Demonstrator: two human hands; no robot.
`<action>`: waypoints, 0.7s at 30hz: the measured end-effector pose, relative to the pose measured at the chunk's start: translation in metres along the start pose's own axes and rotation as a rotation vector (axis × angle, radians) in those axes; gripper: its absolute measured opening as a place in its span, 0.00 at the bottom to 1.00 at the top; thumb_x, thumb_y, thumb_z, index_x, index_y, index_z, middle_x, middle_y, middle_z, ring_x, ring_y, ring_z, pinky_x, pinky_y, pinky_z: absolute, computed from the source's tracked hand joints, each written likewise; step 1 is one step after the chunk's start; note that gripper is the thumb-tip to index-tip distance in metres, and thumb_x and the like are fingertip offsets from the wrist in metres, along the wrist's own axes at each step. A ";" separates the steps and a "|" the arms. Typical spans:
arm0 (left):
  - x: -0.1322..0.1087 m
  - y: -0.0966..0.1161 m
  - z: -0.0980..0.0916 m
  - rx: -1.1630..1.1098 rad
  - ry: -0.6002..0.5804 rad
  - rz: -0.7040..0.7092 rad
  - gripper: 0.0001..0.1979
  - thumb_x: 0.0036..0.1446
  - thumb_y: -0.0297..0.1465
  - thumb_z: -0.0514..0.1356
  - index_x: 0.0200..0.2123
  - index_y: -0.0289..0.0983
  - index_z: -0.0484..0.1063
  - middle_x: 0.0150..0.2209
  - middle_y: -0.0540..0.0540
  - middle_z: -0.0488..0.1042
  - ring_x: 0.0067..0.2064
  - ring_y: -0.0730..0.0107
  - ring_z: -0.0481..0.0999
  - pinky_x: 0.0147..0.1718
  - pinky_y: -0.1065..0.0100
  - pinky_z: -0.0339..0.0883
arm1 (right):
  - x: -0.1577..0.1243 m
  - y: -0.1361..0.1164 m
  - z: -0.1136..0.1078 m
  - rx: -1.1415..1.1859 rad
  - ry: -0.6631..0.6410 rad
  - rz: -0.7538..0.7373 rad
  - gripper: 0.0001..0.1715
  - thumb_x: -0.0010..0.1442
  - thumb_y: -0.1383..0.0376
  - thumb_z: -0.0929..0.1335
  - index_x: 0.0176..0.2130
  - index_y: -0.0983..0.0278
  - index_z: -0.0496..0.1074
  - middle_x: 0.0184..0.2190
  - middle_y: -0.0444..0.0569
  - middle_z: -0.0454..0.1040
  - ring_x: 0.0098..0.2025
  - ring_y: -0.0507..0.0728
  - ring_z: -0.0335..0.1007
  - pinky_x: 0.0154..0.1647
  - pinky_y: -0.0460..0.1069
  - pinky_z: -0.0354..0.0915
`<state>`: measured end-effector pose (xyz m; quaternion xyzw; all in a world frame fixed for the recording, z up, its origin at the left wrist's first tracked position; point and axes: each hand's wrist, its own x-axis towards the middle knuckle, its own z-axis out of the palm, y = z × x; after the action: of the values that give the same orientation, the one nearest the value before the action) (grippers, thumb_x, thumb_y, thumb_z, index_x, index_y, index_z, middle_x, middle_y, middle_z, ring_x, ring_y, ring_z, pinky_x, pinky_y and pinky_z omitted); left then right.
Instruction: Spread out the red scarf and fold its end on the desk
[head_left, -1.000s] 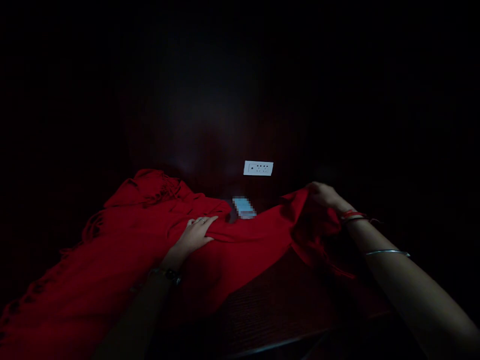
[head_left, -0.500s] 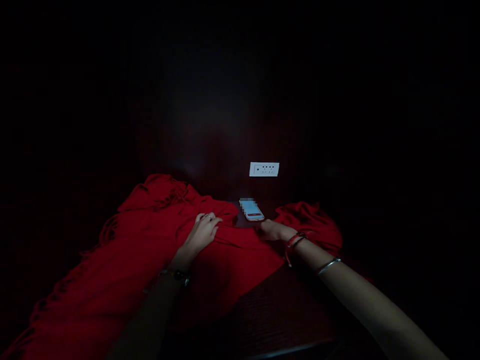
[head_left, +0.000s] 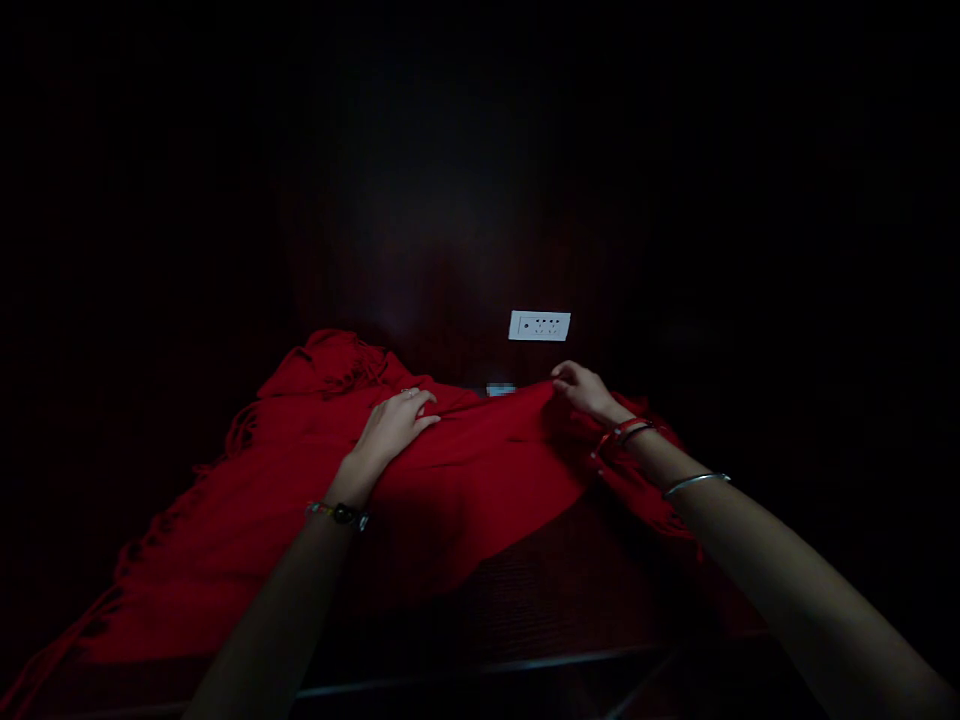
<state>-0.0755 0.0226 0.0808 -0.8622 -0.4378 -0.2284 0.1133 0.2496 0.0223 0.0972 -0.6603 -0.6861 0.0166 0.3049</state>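
Left hand (head_left: 396, 422) on red cloth (head_left: 480, 490), right hand (head_left: 585, 390) pinching 1 edge

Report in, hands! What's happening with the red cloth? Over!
Left hand resting on red cloth. Right hand holding up its far edge. Cloth spread over dark surface. Blurred bright thing partly hidden behind cloth.

Our dark wooden table (head_left: 540, 600)
On it we see a fringed red scarf (head_left: 247, 500) spread wide, and a phone (head_left: 500, 390) (mostly hidden behind the scarf) toward the back.
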 end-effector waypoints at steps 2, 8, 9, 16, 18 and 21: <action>-0.004 -0.009 -0.006 0.101 -0.080 -0.009 0.11 0.55 0.33 0.54 0.41 0.36 0.66 0.41 0.44 0.69 0.42 0.63 0.69 0.38 0.68 0.62 | 0.008 0.004 -0.029 0.016 0.371 -0.098 0.11 0.57 0.68 0.57 0.42 0.66 0.60 0.42 0.54 0.68 0.42 0.54 0.64 0.42 0.47 0.61; -0.039 -0.065 -0.030 0.242 -0.262 -0.011 0.13 0.52 0.35 0.54 0.39 0.37 0.68 0.39 0.43 0.71 0.41 0.61 0.70 0.38 0.67 0.60 | -0.011 0.030 -0.062 -0.055 0.516 -0.250 0.15 0.53 0.71 0.59 0.43 0.65 0.59 0.43 0.53 0.65 0.45 0.55 0.61 0.46 0.48 0.58; -0.046 -0.075 -0.035 0.220 -0.292 -0.010 0.12 0.52 0.37 0.53 0.37 0.37 0.69 0.36 0.44 0.72 0.39 0.62 0.70 0.38 0.67 0.60 | -0.017 0.035 -0.054 -0.087 0.442 -0.261 0.12 0.51 0.72 0.61 0.39 0.65 0.62 0.40 0.52 0.67 0.43 0.56 0.62 0.45 0.48 0.58; -0.068 -0.106 -0.054 -0.036 -0.407 0.044 0.09 0.49 0.37 0.52 0.27 0.37 0.65 0.33 0.48 0.68 0.36 0.70 0.66 0.37 0.72 0.58 | -0.012 0.043 -0.050 -0.101 0.476 0.157 0.04 0.50 0.71 0.62 0.31 0.64 0.64 0.36 0.56 0.67 0.40 0.59 0.62 0.42 0.53 0.59; -0.067 -0.106 -0.047 -0.039 -0.413 0.069 0.07 0.48 0.34 0.53 0.28 0.37 0.65 0.36 0.47 0.67 0.39 0.68 0.66 0.41 0.70 0.58 | 0.003 0.043 -0.082 -0.063 0.614 0.270 0.08 0.54 0.70 0.58 0.34 0.65 0.64 0.41 0.61 0.65 0.45 0.61 0.60 0.43 0.57 0.57; -0.068 -0.110 -0.033 -0.062 -0.369 -0.008 0.14 0.47 0.34 0.53 0.38 0.36 0.63 0.40 0.44 0.67 0.41 0.67 0.66 0.42 0.68 0.59 | 0.014 0.054 -0.126 -0.060 0.725 0.372 0.07 0.54 0.70 0.59 0.33 0.64 0.64 0.43 0.62 0.63 0.48 0.63 0.58 0.43 0.60 0.54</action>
<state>-0.2089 0.0265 0.0757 -0.8907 -0.4475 -0.0800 0.0036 0.3542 -0.0058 0.1823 -0.7447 -0.4033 -0.1826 0.4994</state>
